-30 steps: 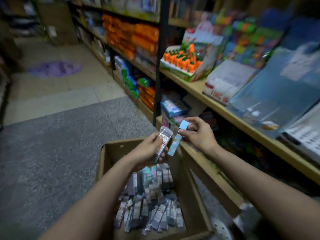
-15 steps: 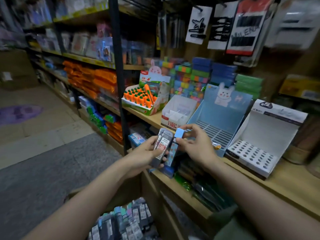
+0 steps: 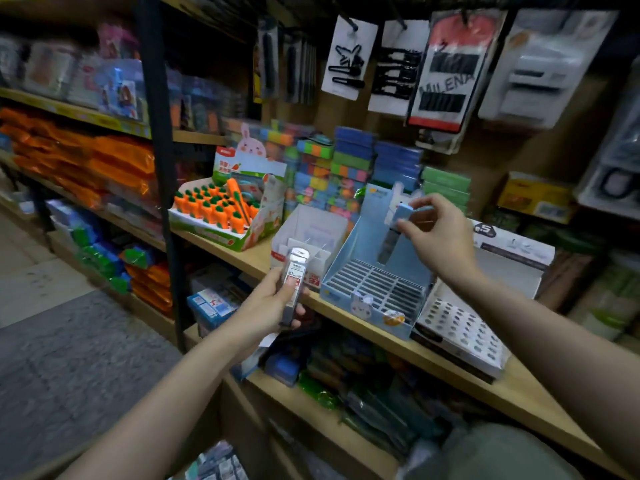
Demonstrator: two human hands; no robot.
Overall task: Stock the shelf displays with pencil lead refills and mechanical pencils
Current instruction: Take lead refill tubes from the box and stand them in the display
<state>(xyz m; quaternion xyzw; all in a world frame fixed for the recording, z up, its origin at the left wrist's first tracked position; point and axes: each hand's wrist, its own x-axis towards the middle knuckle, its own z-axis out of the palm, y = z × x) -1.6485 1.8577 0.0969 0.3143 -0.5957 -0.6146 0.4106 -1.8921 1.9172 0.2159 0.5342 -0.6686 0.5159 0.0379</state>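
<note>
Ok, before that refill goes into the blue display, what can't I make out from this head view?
- Blue refill case: print blurred by motion; right hand covers its top.
- Packs in left hand: fingers hide how many; label too small.
- Stock box: cut by bottom edge.
- Blue display: slot contents too dim.

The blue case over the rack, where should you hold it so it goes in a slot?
Probably by its top end, from above. The blue case hangs nearly upright over the slotted blue display box, and the right hand already pinches its cap, so the bottom end is free to drop between the bars.
</note>
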